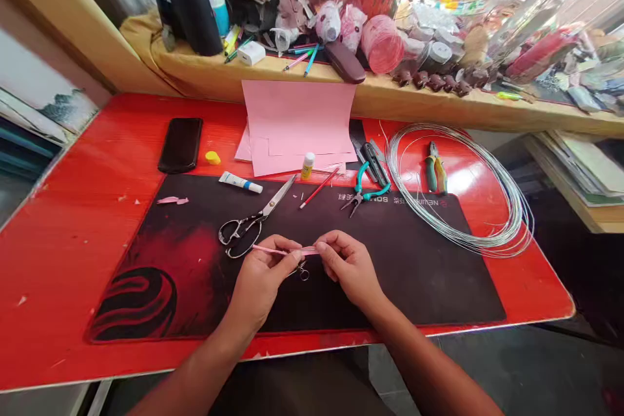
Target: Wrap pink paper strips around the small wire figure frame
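Between my two hands stretches a narrow pink paper strip (309, 251), level above the black desk mat (419, 279). My left hand (266, 273) pinches it with thumb and fingertips, and one end sticks out to the left. The other end sits in the pinch of my right hand (348, 266). Just beneath my left fingertips shows a small metal ring (304, 274); the rest of that tool is hidden. Large scissors (253, 221) lie beyond my left hand, blades slightly apart and pointing away to the right.
Pink paper sheets (305, 117) lean on the shelf. A glue tube (240, 182), a small bottle (307, 166), a red pencil (319, 188), teal pliers (363, 192), a cutter (374, 162), a wire coil (507, 208), more pliers (435, 172) and a phone (180, 145) lie around.
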{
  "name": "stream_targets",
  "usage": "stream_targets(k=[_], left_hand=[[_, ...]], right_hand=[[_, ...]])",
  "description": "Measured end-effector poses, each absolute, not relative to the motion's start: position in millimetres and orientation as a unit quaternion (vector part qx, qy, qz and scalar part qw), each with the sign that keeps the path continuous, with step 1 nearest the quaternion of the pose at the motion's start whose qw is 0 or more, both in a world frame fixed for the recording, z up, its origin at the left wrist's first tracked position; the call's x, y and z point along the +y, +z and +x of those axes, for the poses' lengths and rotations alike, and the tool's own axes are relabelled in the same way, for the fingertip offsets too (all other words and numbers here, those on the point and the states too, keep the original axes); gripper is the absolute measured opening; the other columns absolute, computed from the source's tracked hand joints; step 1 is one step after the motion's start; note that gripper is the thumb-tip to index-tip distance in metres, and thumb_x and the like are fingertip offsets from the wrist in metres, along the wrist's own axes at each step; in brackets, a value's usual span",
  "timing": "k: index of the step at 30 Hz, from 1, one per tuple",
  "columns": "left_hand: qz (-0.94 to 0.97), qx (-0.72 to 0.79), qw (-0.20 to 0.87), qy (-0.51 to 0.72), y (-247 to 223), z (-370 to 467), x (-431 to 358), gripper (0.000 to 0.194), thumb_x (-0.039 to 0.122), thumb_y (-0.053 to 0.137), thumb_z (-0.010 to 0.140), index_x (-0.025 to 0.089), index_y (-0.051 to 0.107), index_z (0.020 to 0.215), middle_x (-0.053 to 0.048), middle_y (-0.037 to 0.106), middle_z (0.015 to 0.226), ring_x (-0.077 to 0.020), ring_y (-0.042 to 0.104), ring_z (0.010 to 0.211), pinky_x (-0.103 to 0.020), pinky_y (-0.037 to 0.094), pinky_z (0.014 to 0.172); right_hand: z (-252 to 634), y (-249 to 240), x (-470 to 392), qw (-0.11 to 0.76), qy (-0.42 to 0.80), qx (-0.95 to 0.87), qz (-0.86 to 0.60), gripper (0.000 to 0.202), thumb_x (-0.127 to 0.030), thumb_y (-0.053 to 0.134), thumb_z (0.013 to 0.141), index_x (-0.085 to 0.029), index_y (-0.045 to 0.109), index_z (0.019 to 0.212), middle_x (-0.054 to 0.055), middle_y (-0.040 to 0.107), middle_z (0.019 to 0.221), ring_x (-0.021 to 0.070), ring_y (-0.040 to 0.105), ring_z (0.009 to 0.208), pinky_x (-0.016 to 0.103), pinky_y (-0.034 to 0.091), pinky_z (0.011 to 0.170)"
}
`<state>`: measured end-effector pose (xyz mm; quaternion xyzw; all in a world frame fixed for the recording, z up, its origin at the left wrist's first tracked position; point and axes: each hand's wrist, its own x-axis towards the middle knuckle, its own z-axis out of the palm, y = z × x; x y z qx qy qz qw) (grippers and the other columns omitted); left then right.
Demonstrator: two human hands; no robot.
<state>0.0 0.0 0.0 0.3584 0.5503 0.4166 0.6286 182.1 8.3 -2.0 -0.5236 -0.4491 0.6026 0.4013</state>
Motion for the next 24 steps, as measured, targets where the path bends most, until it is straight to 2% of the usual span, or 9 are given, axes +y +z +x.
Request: stream_targets(k=[5, 10, 17, 24], left_hand=[[0.432, 0.559, 0.591, 0.390, 0.4, -3.6, -0.2, 0.030, 0.042, 0.077, 0.085, 0.020, 0.075, 0.106, -0.002, 0.072, 0.089, -0.0168, 0.065, 0.079, -0.028, 0.053, 0.073], [0.468, 0.557, 0.574, 0.376, -3.3, -6.1, -4.0, 0.030, 0.041, 0.074, 0.089, 0.022, 0.075, 0.112, -0.004, 0.073, 0.097, -0.0195, 0.067, 0.088, -0.030, 0.054, 0.080], [0.459, 0.535, 0.610, 0.361, 3.3, -10.0, -8.5, 0.039, 0.040, 0.074, 0.089, 0.022, 0.072, 0.123, 0.000, 0.068, 0.088, -0.0165, 0.064, 0.080, -0.030, 0.053, 0.078], [0.493, 0.544, 0.616, 0.285, 10.6, -37.9, 5.1, 0.046, 0.048, 0.075, 0.086, 0.024, 0.070, 0.125, -0.001, 0.073, 0.090, -0.0205, 0.068, 0.083, -0.035, 0.054, 0.083]], right_hand=[[181.2, -2.6, 7.2, 0.397, 0.591, -0.442, -0.546, 0.035, -0.052, 0.073, 0.093, -0.018, 0.067, 0.085, -0.007, 0.046, 0.054, 0.0085, 0.038, 0.046, 0.023, 0.028, 0.045], [179.7, -3.5, 8.6, 0.396, 0.589, -0.431, -0.557, 0.038, -0.055, 0.073, 0.090, -0.018, 0.066, 0.084, -0.008, 0.044, 0.052, 0.0087, 0.035, 0.045, 0.023, 0.026, 0.044], [184.3, -3.5, 14.5, 0.406, 0.567, -0.416, -0.584, 0.038, -0.056, 0.073, 0.088, -0.019, 0.064, 0.085, -0.008, 0.043, 0.052, 0.0094, 0.034, 0.045, 0.024, 0.024, 0.044], [198.2, -1.0, 23.9, 0.332, 0.390, -0.572, -0.641, 0.030, -0.046, 0.064, 0.095, -0.019, 0.070, 0.083, -0.004, 0.049, 0.060, 0.0130, 0.041, 0.055, 0.027, 0.031, 0.055]])
